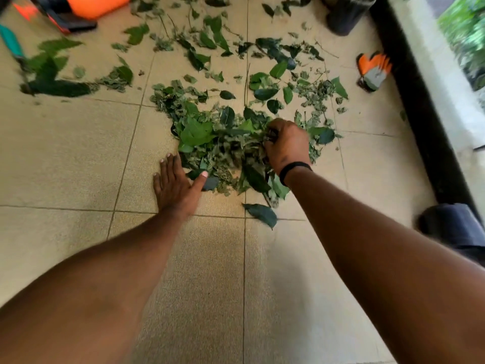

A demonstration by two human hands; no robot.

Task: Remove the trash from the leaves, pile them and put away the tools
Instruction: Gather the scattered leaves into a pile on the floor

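Both bare arms are stretched forward and down over the tiled floor (78,158). The left hand (175,183) is laid flat, palm down, on a tile at the near-left edge of the leaf pile (223,145); its fingers are straight and close together, pointing away from the person, while the thumb is spread out to the right and rests on a dark leaf at the pile's rim. The right hand (287,144) is set on the pile's right side, wrist bent, back of the hand turned up; its fingers are curled down into the greenery and a bunch of leaves and thin stems is gripped in them. A black band (294,168) is worn on the right wrist.

The pile is gathered near the middle of the floor, across a tile joint. Loose leaves (210,40) are scattered farther off, toward the far edge of the floor. An orange and grey glove (374,70) is seen at the far right, beside the dark kerb (420,122). A teal-handled tool (11,43), blurred, lies at the far left edge, and an orange and black object (78,11) stands at the far-left corner.
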